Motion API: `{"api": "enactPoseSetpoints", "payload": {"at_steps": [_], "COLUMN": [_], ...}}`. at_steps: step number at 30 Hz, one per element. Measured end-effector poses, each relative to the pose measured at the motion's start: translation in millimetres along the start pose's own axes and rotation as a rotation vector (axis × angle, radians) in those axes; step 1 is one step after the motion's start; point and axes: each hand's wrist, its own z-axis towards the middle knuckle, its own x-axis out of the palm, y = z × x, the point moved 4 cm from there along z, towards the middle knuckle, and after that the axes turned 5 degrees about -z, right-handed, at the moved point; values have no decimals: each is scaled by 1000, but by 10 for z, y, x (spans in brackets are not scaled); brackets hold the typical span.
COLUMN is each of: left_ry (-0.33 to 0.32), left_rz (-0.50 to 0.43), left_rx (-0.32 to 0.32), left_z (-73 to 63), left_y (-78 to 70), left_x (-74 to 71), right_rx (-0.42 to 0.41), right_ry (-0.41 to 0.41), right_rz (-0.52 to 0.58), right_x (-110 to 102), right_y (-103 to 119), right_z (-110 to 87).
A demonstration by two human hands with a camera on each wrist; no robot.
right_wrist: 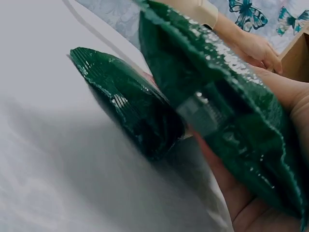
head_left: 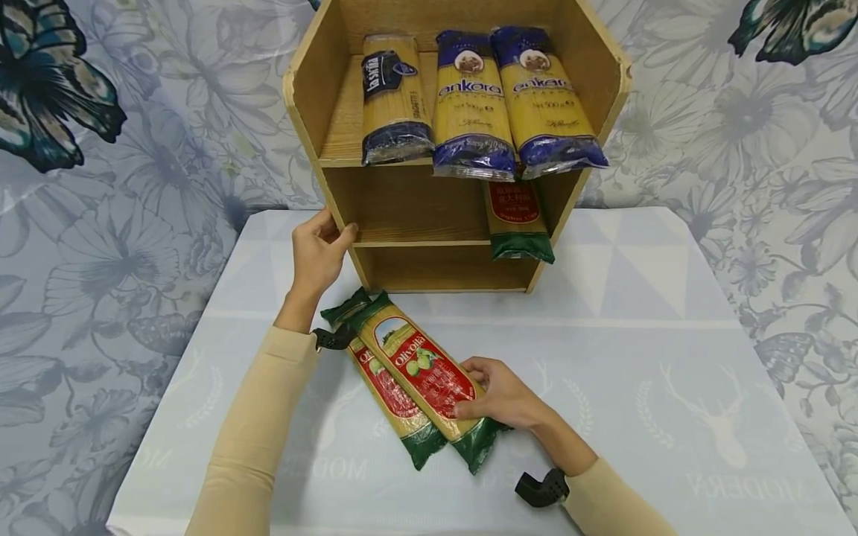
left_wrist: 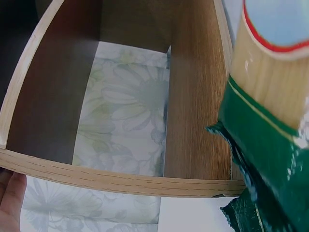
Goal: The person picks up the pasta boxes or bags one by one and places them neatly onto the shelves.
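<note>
My right hand grips the lower end of an Olivoila spaghetti packet, thumb on top and fingers around its side. In the right wrist view that packet's green end lies in the palm. A second Olivoila packet is on the table, partly covered by the held one. My left hand holds the left side of a wooden shelf, thumb at its front edge. Only its fingers show at the left of the left wrist view.
On the upper shelf lie a dark-labelled spaghetti packet and two Ankara packets, one in the middle and one at right. A green-ended packet is in the middle compartment at right. The white table has patterned cloth behind.
</note>
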Motion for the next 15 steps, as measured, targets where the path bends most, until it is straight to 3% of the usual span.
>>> {"api": "enactPoseSetpoints", "payload": {"at_steps": [15], "left_ry": [1], "left_rz": [-7], "left_rx": [-2], "left_z": [2], "left_y": [1], "left_x": [0], "right_rx": [-86], "right_ry": [-88], "right_rz": [142], "right_x": [-11], "right_y": [100], "right_z": [-268]}}
